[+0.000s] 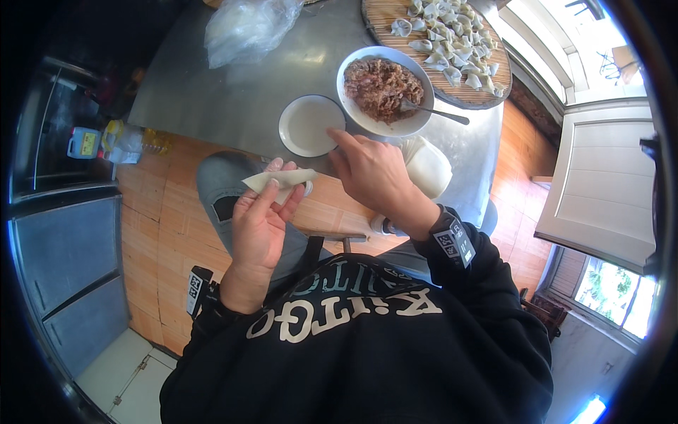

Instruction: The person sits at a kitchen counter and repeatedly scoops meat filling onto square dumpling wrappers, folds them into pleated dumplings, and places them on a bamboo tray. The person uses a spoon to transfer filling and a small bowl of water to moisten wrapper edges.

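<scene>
My left hand [259,230] pinches a folded dough wrapper [280,180] between thumb and fingers, above my lap. What lies inside the fold is hidden. My right hand [376,172] holds nothing; its index fingertip is over the near right rim of a small white dish [290,119], the thumb apart below it. The dish seems to contain a thin liquid. Partly behind my right hand sits a stack of pale wrappers [430,165]. Beyond it, a white bowl [348,103] contains minced filling [378,85], and a metal spoon [445,114] leans out over its right rim.
A round bamboo tray [389,18] bears several folded dumplings [461,47] at the table's far right. A clear plastic bag [249,32] lies at the far left of the metal table [212,100]. Plastic bottles [127,139] stand left of the table.
</scene>
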Available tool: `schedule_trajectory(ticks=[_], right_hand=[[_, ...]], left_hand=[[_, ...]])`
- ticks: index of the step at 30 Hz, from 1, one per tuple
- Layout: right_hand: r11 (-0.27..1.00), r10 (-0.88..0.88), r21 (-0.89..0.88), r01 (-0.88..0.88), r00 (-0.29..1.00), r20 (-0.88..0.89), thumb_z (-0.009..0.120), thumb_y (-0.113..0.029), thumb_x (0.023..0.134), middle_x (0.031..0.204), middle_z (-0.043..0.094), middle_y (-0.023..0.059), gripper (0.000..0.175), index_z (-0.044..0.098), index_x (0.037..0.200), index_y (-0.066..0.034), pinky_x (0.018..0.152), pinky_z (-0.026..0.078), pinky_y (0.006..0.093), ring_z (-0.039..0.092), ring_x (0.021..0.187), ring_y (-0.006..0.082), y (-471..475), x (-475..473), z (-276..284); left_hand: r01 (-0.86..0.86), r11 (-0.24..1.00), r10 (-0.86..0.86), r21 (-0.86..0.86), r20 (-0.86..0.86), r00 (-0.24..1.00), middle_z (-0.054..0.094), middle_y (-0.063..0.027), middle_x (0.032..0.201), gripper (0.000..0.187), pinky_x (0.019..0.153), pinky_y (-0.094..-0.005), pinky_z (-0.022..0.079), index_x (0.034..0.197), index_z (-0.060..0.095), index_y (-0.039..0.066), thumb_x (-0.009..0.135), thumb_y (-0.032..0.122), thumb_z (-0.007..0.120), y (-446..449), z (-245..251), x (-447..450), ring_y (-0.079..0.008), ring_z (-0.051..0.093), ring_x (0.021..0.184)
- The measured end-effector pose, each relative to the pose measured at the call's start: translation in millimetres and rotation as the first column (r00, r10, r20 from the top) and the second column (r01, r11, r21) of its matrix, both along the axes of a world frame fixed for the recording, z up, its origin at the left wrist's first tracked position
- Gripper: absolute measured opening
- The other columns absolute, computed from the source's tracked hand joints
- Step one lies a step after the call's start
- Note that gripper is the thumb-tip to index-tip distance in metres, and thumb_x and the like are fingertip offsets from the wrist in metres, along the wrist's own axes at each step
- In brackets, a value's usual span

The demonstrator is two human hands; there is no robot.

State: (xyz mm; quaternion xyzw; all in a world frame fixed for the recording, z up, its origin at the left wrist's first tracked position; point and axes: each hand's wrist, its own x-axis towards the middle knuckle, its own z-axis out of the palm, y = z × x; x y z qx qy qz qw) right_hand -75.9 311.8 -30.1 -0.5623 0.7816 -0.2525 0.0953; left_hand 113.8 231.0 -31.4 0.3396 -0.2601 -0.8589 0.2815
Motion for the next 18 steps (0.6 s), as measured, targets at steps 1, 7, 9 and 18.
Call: schedule_trajectory(ticks=[1,7,9,18], right_hand=[[0.998,0.006,-0.059,-0.006,1.000,0.001,0.062,-0.019,0.089,0.076,0.066,0.0133,0.029,0.061,0.116,-0.0059,0.056,0.051,0.0444,0.065,0.063,0.0347,0.0,-0.3,-0.4],[0.928,0.190,-0.338,-0.158,0.980,0.063,0.067,-0.006,0.082,0.067,0.057,0.0057,0.043,0.061,0.125,-0.0074,0.049,0.047,0.0353,0.059,0.055,0.0250,16.1,3.1,16.3],[0.906,0.300,-0.307,-0.290,0.954,-0.017,0.069,0.001,0.080,0.064,0.054,0.0036,0.048,0.063,0.127,-0.0061,0.048,0.044,0.0302,0.056,0.052,0.0185,24.7,5.1,23.2],[0.870,0.212,-0.408,0.278,0.535,0.818,0.082,-0.007,0.077,0.096,0.062,0.0067,0.067,0.049,0.135,-0.0032,0.072,0.054,0.0284,0.062,0.088,0.0136,24.8,19.7,21.1]], left_hand=[[-0.004,1.000,0.004,0.002,0.000,1.000,0.056,-0.0199,0.134,0.039,0.107,-0.0394,0.048,0.137,0.047,-0.004,0.101,0.010,0.049,-0.8,0.3,-0.2,-0.0269,0.055,0.127],[0.000,1.000,0.003,0.029,-0.089,0.996,0.057,-0.0182,0.133,0.037,0.106,-0.0378,0.049,0.136,0.049,-0.004,0.101,0.009,0.050,-0.7,4.1,-8.9,-0.0247,0.056,0.124],[0.017,0.999,-0.010,0.051,-0.129,0.992,0.057,-0.0175,0.132,0.036,0.106,-0.0377,0.049,0.135,0.050,-0.004,0.101,0.008,0.050,0.1,6.4,-12.4,-0.0243,0.056,0.124],[0.108,0.989,-0.078,0.097,-0.274,0.959,0.052,-0.0158,0.140,0.042,0.115,-0.0423,0.036,0.141,0.045,0.002,0.102,0.016,0.050,19.4,22.5,-32.6,-0.0258,0.048,0.132]])
